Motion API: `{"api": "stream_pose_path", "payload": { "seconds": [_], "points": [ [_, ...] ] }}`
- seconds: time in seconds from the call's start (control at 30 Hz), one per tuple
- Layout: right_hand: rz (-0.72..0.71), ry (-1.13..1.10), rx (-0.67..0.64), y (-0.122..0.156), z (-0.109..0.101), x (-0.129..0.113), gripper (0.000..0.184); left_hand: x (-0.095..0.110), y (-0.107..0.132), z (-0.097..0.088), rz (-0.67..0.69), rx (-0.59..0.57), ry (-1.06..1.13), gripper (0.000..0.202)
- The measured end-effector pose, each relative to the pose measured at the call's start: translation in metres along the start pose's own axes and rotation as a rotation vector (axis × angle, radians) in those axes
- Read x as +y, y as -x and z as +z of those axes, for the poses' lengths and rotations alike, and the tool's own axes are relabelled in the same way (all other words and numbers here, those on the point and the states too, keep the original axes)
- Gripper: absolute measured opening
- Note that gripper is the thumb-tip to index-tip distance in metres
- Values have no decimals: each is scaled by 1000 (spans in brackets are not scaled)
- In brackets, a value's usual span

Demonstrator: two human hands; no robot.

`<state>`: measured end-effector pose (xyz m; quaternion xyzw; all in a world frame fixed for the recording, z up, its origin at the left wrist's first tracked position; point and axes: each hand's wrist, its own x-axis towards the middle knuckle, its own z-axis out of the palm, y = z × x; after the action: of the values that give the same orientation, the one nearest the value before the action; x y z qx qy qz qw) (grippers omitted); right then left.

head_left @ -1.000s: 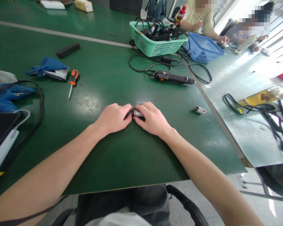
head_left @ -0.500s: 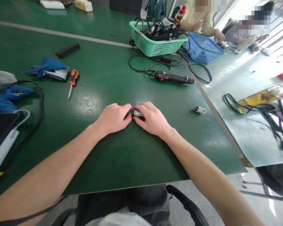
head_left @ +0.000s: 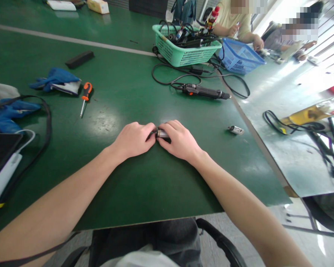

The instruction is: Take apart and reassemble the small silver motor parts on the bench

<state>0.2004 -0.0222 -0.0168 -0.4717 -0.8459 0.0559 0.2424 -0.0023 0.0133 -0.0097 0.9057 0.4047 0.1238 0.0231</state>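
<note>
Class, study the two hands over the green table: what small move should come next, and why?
Probably the left hand should slightly adjust the dark end while the right hand steadies the silvery cylinder. The right hand's grip covers part of the cylinder, the left fingertips meet its dark end, and the orange-handled screwdriver lies apart.

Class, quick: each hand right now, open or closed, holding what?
Left hand: closed at one end of a metal cylinder.
Right hand: closed around the metal cylinder.
</note>
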Motion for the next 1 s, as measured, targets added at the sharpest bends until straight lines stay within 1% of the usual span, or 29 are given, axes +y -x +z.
{"api": "stream_pose_path", "payload": {
  "seconds": [0.73, 1.0],
  "points": [
    [3, -3, 12, 0, 1, 1, 22, 0, 1, 1, -14, 16, 10, 29],
    [0, 17, 5, 0, 2, 2, 23, 0, 0, 0, 3, 8, 1, 25]
  ]
}}
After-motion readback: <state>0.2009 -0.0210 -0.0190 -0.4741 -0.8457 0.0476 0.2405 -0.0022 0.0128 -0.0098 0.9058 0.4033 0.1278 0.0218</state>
